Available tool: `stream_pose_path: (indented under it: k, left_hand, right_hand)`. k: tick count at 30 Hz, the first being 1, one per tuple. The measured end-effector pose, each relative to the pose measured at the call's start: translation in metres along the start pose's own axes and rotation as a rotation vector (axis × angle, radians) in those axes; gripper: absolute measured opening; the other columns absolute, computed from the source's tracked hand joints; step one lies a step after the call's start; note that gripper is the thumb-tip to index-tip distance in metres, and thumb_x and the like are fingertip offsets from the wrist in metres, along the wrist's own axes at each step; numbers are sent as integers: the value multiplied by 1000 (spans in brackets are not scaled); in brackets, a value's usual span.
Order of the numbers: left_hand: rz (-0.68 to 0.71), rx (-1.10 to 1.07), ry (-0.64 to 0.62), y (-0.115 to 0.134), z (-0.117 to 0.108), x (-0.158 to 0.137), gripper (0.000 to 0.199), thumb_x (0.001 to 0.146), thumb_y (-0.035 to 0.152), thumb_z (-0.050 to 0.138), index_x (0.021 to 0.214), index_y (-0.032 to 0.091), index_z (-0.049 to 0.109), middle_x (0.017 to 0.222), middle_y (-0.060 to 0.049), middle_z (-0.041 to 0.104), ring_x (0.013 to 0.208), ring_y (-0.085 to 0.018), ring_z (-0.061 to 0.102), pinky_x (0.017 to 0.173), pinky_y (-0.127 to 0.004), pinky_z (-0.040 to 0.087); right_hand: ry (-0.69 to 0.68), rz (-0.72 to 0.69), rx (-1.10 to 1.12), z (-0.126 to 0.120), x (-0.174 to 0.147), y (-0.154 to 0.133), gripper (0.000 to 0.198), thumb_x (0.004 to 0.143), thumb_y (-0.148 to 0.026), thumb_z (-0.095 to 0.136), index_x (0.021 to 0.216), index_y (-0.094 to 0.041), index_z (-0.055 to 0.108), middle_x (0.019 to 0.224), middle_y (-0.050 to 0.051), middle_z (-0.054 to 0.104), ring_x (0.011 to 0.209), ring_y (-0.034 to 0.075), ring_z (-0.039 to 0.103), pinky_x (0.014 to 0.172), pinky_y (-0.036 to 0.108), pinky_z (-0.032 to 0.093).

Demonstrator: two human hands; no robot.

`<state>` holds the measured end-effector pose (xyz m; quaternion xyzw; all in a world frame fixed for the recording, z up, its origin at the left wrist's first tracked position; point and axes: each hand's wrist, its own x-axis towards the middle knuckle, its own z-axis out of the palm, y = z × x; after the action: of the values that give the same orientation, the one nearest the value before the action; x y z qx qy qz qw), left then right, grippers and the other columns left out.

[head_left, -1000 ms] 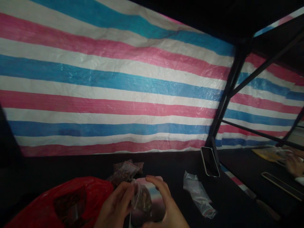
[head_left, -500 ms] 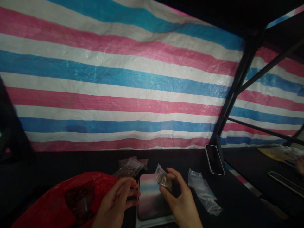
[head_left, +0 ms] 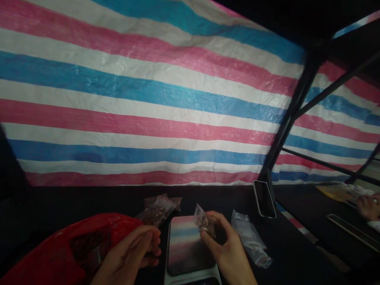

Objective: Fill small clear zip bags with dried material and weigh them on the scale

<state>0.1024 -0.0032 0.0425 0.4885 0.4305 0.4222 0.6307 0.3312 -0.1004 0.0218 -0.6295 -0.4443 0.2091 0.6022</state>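
Over the right side of a flat scale (head_left: 190, 249) with a dark reflective plate and a pale body, my right hand (head_left: 230, 251) pinches a small clear zip bag (head_left: 204, 223) with brownish contents. The bag is tilted, its top pointing up and left. My left hand (head_left: 130, 253) is empty, its fingers loosely bent and apart, between the scale and a red plastic bag (head_left: 53, 245). Dark brown bits and a small clear object (head_left: 94, 257) show in the red bag's opening. Several filled zip bags (head_left: 158, 209) lie behind the scale.
Flat clear plastic bags (head_left: 251, 239) lie right of the scale. A phone (head_left: 265, 200) leans against a dark metal post (head_left: 285, 130). A striped sheet (head_left: 142, 103) hangs behind the black table. At far right are another person's hand (head_left: 368, 206) and a long flat object (head_left: 353, 231).
My left hand has moved left and down, away from the scale toward the red bag. My right hand still holds the zip bag over the scale. The view has shifted slightly.
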Motion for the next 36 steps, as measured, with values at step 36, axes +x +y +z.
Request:
stream_pose_path:
  k: [36]
  left_hand:
    - [121, 147, -16, 17, -24, 0, 37, 68, 54, 87, 86, 23, 80, 89, -3, 80, 82, -22, 78, 72, -25, 68]
  right_hand:
    - [633, -120, 365, -38, 3, 4, 31, 71, -41, 86, 94, -22, 79, 96, 3, 74, 93, 22, 65, 83, 34, 46]
